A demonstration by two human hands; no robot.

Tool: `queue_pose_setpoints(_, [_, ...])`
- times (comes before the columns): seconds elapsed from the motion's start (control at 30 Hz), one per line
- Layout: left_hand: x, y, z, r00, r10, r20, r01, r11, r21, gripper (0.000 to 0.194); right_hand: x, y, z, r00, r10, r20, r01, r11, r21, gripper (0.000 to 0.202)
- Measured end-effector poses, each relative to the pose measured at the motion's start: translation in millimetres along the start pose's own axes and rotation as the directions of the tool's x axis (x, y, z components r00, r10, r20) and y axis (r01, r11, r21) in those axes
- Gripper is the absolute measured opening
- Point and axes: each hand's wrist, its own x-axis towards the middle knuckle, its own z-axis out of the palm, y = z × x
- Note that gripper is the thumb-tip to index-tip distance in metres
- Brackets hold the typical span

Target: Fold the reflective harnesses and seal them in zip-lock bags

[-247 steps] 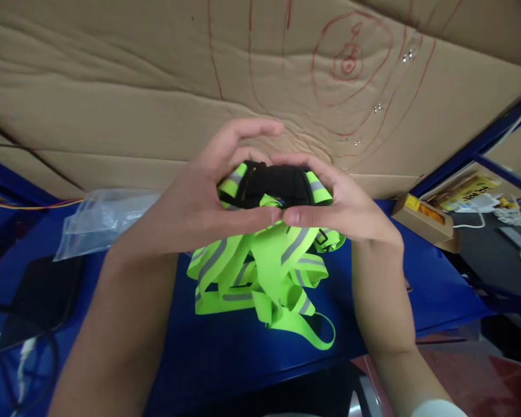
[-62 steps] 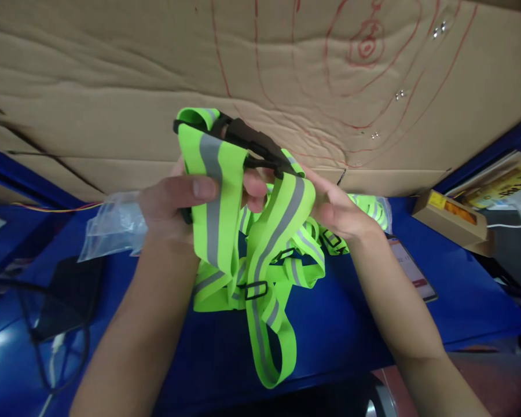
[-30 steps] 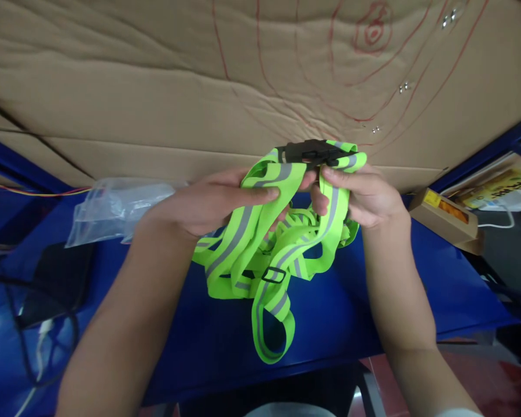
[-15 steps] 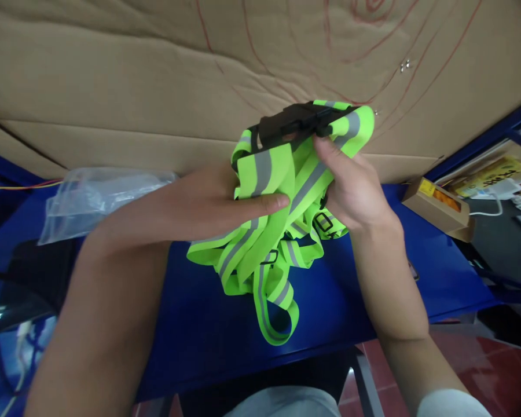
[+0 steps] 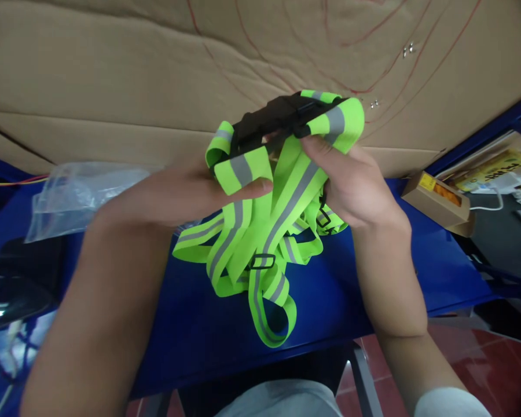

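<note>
A bundle of neon-green reflective straps (image 5: 293,194) with grey stripes, like a reflective harness, is between my hands. My left hand (image 5: 226,194) grips the straps on the left, thumb over a folded band and fingers hidden behind. On the right, my right hand (image 5: 351,179) is closed on the strap, its thumb pressed near a large black buckle (image 5: 269,121) that spans the top of the bundle. A black slider (image 5: 263,262) shows on a lower strap. Loose loops hang down over the blue table (image 5: 325,313); whether they touch it I cannot tell.
Behind stands a cardboard panel (image 5: 113,75) with red curved lines. A clear plastic bag (image 5: 69,194) lies on the left, near a black object (image 5: 21,284) and cables. At right are a small cardboard box (image 5: 436,200) and a yellow package (image 5: 499,168).
The buckle and upper straps have shifted left and slightly up. My hands have moved a little apart, my left going left, and the bundle is spread wider. Both hands keep their grip.
</note>
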Motion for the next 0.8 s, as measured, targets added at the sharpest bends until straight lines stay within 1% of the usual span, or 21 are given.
queue_pose_setpoints(0.07, [-1, 9, -1.2, 0.999, 0.027, -0.040, -0.015, 0.959, 0.284, 0.043, 0, -3, 0, 0.999, -0.002, -0.035, 0.003, 1.000, 0.028, 0.013])
queue_pose_setpoints(0.1, [-1, 14, -0.4, 0.998, 0.048, -0.043, -0.029, 0.928, 0.372, 0.046, 1, -5, 1, 0.998, -0.009, -0.057, 0.012, 0.999, 0.037, 0.009])
queue_pose_setpoints(0.13, [-2, 19, 1.2, 0.997, 0.068, -0.039, -0.046, 0.911, 0.411, 0.049, 1, -6, 1, 0.997, -0.024, -0.077, 0.027, 0.999, 0.040, 0.014])
queue_pose_setpoints(0.17, [-2, 22, 3.4, 0.996, 0.080, -0.027, -0.061, 0.905, 0.421, 0.052, 1, -6, 1, 0.994, -0.048, -0.098, 0.052, 0.998, 0.036, 0.023])
queue_pose_setpoints(0.2, [-1, 23, 6.2, 0.996, 0.091, -0.022, -0.074, 0.913, 0.401, 0.057, 1, -5, 2, 0.990, -0.082, -0.118, 0.086, 0.996, 0.029, 0.032])
queue_pose_setpoints(0.27, [1, 21, 13.2, 0.990, 0.126, -0.056, -0.106, 0.957, 0.270, 0.066, 3, -2, 4, 0.978, -0.140, -0.156, 0.141, 0.990, -0.006, 0.041])
queue_pose_setpoints(0.3, [2, 18, 16.9, 0.985, 0.148, -0.094, -0.129, 0.975, 0.181, 0.069, 4, 1, 6, 0.971, -0.152, -0.182, 0.149, 0.988, -0.033, 0.042])
queue_pose_setpoints(0.37, [6, 10, 24.3, 0.973, 0.170, -0.159, -0.165, 0.985, 0.044, 0.075, 6, 7, 9, 0.960, -0.131, -0.246, 0.112, 0.990, -0.089, 0.036])
queue_pose_setpoints(0.43, [9, 4, 31.0, 0.975, 0.124, -0.186, -0.128, 0.992, -0.007, 0.084, 7, 15, 12, 0.950, -0.087, -0.299, 0.060, 0.993, -0.098, 0.025])
queue_pose_setpoints(0.5, [13, -1, 37.8, 0.977, 0.056, -0.207, -0.064, 0.998, -0.029, 0.090, 9, 22, 13, 0.952, -0.050, -0.303, 0.042, 0.999, -0.033, 0.029])
queue_pose_setpoints(0.53, [15, -3, 41.7, 0.973, 0.036, -0.230, -0.048, 0.998, -0.051, 0.088, 10, 25, 13, 0.955, -0.029, -0.295, 0.033, 0.999, 0.010, 0.033])
queue_pose_setpoints(0.6, [19, -7, 50.9, 0.951, -0.001, -0.308, -0.043, 0.990, -0.135, 0.073, 13, 30, 11, 0.955, 0.029, -0.295, -0.005, 0.997, 0.082, 0.040])
queue_pose_setpoints(0.63, [21, -10, 56.0, 0.940, -0.035, -0.339, -0.034, 0.980, -0.196, 0.065, 15, 31, 10, 0.950, 0.061, -0.306, -0.030, 0.994, 0.105, 0.042])
queue_pose_setpoints(0.67, [22, -12, 61.2, 0.936, -0.083, -0.341, -0.011, 0.964, -0.264, 0.060, 17, 32, 8, 0.942, 0.091, -0.323, -0.056, 0.992, 0.117, 0.045])
queue_pose_setpoints(0.73, [23, -17, 69.6, 0.946, -0.166, -0.280, 0.052, 0.926, -0.373, 0.056, 22, 32, 4, 0.922, 0.138, -0.362, -0.103, 0.988, 0.114, 0.050])
queue_pose_setpoints(0.77, [23, -19, 71.9, 0.954, -0.179, -0.240, 0.075, 0.919, -0.388, 0.054, 24, 32, 2, 0.915, 0.148, -0.376, -0.118, 0.988, 0.103, 0.052])
queue_pose_setpoints(0.8, [22, -22, 72.5, 0.961, -0.168, -0.220, 0.075, 0.924, -0.375, 0.051, 25, 31, -1, 0.913, 0.151, -0.380, -0.126, 0.988, 0.089, 0.052])
